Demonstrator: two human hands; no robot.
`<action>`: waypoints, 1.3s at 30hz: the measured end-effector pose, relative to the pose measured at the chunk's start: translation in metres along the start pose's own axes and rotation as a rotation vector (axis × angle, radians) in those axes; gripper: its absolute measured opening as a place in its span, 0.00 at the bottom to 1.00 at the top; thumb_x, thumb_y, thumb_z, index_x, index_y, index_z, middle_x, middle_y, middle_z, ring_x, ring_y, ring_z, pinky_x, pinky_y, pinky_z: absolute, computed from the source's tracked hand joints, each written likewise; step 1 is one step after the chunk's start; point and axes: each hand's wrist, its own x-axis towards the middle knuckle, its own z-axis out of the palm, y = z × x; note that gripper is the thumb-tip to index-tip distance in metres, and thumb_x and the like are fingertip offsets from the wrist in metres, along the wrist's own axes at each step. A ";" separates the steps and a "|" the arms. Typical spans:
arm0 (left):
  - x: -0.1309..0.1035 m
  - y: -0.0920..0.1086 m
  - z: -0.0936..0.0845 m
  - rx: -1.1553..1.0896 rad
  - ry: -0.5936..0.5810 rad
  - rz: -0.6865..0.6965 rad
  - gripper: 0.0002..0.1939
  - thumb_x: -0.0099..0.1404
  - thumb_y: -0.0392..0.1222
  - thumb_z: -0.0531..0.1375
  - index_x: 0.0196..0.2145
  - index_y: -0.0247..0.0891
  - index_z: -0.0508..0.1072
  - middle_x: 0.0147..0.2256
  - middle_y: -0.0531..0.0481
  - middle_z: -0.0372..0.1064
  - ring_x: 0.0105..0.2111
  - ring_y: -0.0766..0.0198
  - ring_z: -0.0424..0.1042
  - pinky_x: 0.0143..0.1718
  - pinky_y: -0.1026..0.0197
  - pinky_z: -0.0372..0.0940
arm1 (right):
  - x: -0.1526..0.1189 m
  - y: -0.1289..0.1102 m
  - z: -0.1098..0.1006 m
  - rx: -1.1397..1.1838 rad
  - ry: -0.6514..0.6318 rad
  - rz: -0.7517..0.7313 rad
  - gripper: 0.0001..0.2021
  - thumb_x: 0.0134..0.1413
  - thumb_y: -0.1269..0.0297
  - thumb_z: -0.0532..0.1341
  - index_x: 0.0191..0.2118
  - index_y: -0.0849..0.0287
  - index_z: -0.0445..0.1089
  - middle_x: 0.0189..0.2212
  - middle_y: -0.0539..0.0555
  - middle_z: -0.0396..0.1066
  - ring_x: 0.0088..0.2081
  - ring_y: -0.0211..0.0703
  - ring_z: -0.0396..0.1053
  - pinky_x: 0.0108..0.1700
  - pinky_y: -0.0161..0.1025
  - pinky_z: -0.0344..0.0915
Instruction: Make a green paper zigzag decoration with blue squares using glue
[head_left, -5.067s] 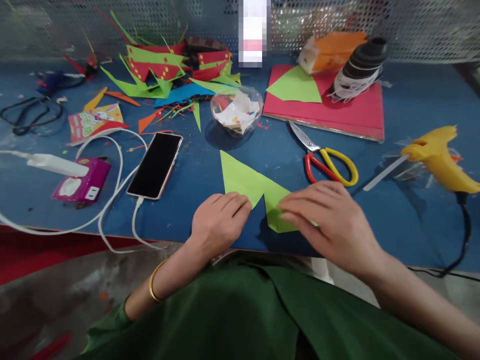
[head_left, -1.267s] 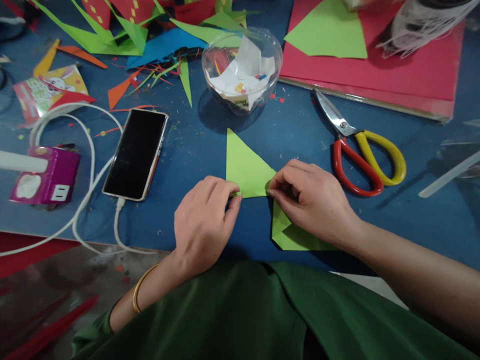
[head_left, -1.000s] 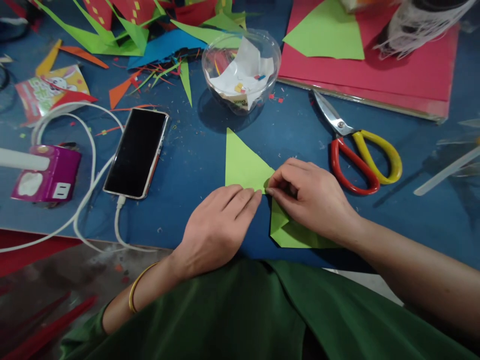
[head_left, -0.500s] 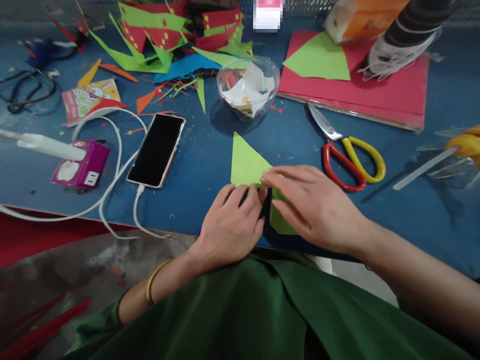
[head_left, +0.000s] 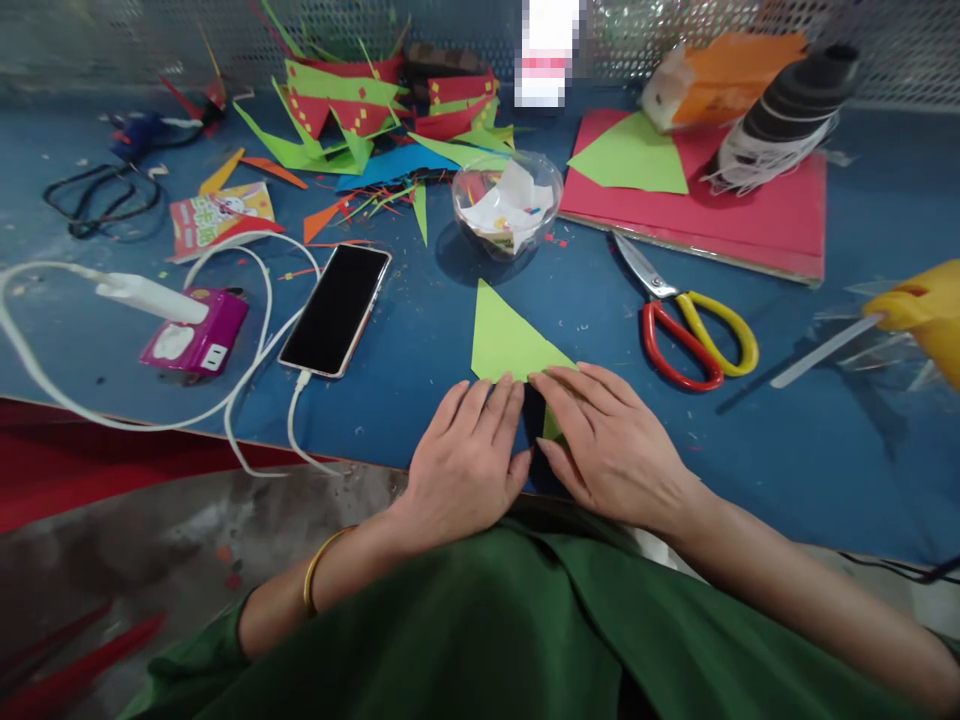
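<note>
A light green sheet of paper, folded to a point at its far left corner, lies on the blue table near the front edge. My left hand rests palm down with its fingers stretched out, fingertips on the paper's near edge. Beside it, my right hand lies flat over the paper's right part, fingertips pressing close to the left ones. A darker green piece of the paper shows below the right fingers; the rest is hidden under that hand.
Scissors with red and yellow handles lie to the right. A clear bowl of scraps stands ahead. Left are a phone on a white cable and a purple socket block. Red sheets and a yellow glue gun occupy the right.
My right hand has flattened onto the paper, covering more of the lower green part. My left fingers have straightened out. The camera view has tilted up slightly.
</note>
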 end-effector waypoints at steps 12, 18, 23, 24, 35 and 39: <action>-0.013 -0.010 0.000 0.003 0.033 -0.100 0.26 0.70 0.45 0.56 0.62 0.31 0.70 0.60 0.44 0.71 0.56 0.44 0.70 0.66 0.40 0.51 | -0.003 0.011 -0.001 0.327 0.050 0.144 0.21 0.68 0.64 0.51 0.60 0.70 0.65 0.54 0.68 0.74 0.59 0.58 0.68 0.60 0.59 0.66; -0.010 -0.013 -0.009 -0.018 0.027 -0.091 0.25 0.71 0.46 0.56 0.60 0.29 0.72 0.58 0.43 0.73 0.60 0.42 0.66 0.68 0.39 0.48 | -0.003 0.013 0.000 0.421 0.083 0.171 0.19 0.69 0.64 0.50 0.57 0.69 0.67 0.52 0.67 0.75 0.58 0.57 0.69 0.58 0.56 0.68; 0.005 -0.007 -0.003 -0.046 -0.023 0.012 0.26 0.73 0.46 0.53 0.63 0.28 0.68 0.61 0.42 0.69 0.62 0.44 0.63 0.67 0.42 0.50 | -0.002 0.012 0.002 0.405 0.082 0.179 0.19 0.68 0.64 0.50 0.57 0.68 0.68 0.53 0.66 0.75 0.57 0.57 0.70 0.58 0.57 0.68; 0.006 -0.006 -0.001 -0.054 -0.044 0.031 0.27 0.73 0.46 0.53 0.63 0.28 0.67 0.61 0.41 0.69 0.61 0.45 0.65 0.66 0.43 0.51 | -0.002 0.012 0.002 0.418 0.082 0.185 0.19 0.68 0.64 0.49 0.57 0.66 0.68 0.53 0.65 0.75 0.57 0.57 0.70 0.57 0.56 0.68; 0.041 -0.033 -0.010 -0.234 -0.190 0.109 0.18 0.74 0.34 0.51 0.54 0.33 0.75 0.49 0.44 0.78 0.48 0.53 0.74 0.50 0.50 0.66 | -0.005 0.030 -0.008 0.218 -0.010 0.636 0.11 0.57 0.62 0.64 0.44 0.60 0.73 0.40 0.59 0.75 0.41 0.54 0.75 0.42 0.47 0.69; 0.076 -0.048 -0.009 -0.271 -0.243 0.184 0.18 0.67 0.36 0.62 0.54 0.33 0.74 0.51 0.40 0.75 0.52 0.51 0.70 0.53 0.52 0.63 | 0.001 0.028 -0.008 0.155 -0.123 0.648 0.07 0.57 0.64 0.64 0.40 0.60 0.72 0.38 0.59 0.72 0.41 0.53 0.72 0.41 0.44 0.64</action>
